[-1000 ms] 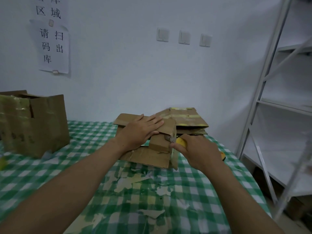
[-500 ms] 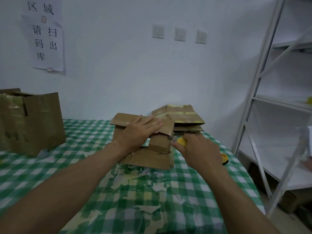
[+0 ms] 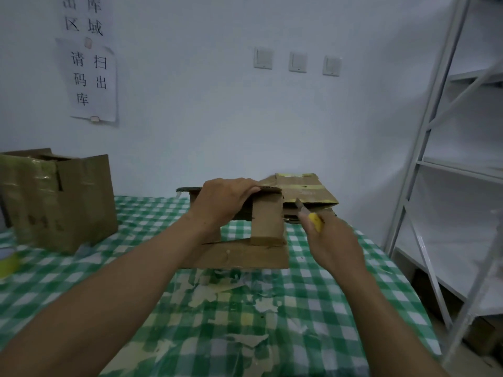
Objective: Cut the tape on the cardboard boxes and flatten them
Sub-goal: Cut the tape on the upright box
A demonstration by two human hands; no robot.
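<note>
Cardboard box (image 3: 268, 221) stands at the middle of the table (image 3: 313, 308). The left hand (image 3: 223, 202) grips its top flap, fingers curled over the edge. The right hand (image 3: 332, 243) is closed round a yellow knife (image 3: 313, 219), whose blade is just beside the box. Earlier the left hand lay flatter and the box stood lower. The left fingertips are hidden.

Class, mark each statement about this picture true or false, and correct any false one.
1. The right hand holds a yellow utility knife. True.
2. The left hand hangs idle in the air. False: it grips the top flap of the small box.
3. A large taped box stands on the table at the left. True.
4. The flattened boxes lie on the metal shelf. False: they lie on the table, behind the small box.
</note>
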